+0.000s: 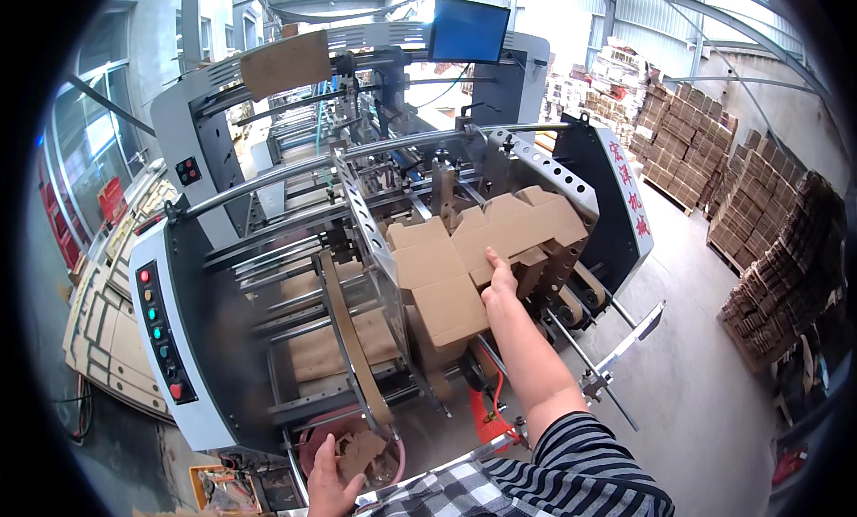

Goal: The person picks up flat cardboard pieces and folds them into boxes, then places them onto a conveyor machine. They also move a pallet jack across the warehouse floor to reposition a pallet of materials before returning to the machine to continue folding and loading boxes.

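A stack of flat brown cardboard box blanks [437, 280], with cut flaps along the far side, lies on the feeding end of a large machine. My right hand [500, 278] grips the blanks near the middle of the stack, its thumb side uppermost; some fingers are hidden. My left hand [332, 481] is low at the near edge, empty, with thumb and fingers apart. Beside it is a pink basin [401, 459] containing torn cardboard scraps [359, 453].
Perforated metal side guides [361, 200] and belts [348, 338] run along the machine. A button panel [161, 329] sits on its left frame. An orange-red part [486, 419] stands below the blanks. Cardboard stacks [683, 142] line the right side; cut wooden boards [112, 338] lean at left.
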Demonstrator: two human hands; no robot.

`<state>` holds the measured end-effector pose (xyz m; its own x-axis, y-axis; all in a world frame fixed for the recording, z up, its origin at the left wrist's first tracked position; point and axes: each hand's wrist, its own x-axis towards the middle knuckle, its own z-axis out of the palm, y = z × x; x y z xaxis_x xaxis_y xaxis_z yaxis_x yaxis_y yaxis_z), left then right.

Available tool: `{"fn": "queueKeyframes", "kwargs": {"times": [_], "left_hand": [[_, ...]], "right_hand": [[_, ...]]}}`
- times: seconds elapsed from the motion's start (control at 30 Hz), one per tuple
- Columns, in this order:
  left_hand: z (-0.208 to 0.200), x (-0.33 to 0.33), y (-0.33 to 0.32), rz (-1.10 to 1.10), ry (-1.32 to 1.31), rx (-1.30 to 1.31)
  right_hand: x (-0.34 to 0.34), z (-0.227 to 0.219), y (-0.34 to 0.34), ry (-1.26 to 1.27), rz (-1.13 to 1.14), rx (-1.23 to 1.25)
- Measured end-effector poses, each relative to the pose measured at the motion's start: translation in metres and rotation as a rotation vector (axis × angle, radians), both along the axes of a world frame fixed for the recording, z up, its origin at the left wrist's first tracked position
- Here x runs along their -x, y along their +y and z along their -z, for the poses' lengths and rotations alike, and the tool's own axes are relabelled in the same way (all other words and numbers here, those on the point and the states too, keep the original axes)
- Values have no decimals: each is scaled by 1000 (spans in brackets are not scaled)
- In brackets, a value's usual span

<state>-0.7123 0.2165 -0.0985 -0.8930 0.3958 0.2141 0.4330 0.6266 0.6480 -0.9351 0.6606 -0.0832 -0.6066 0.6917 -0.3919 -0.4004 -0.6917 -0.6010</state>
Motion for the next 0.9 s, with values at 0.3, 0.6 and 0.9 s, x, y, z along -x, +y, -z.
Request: {"fn": "queueKeyframes", "kwargs": {"times": [0.3,0.6,0.9], "left_hand": [[18,5,18,57,-84,61],[30,7,15,125,-63,181],[25,9,30,135,-161,203]], "right_hand": [[48,85,48,-101,-219,-12],[8,20,61,-455,-745,-304],[81,80,108,-382,-465,-200]]}}
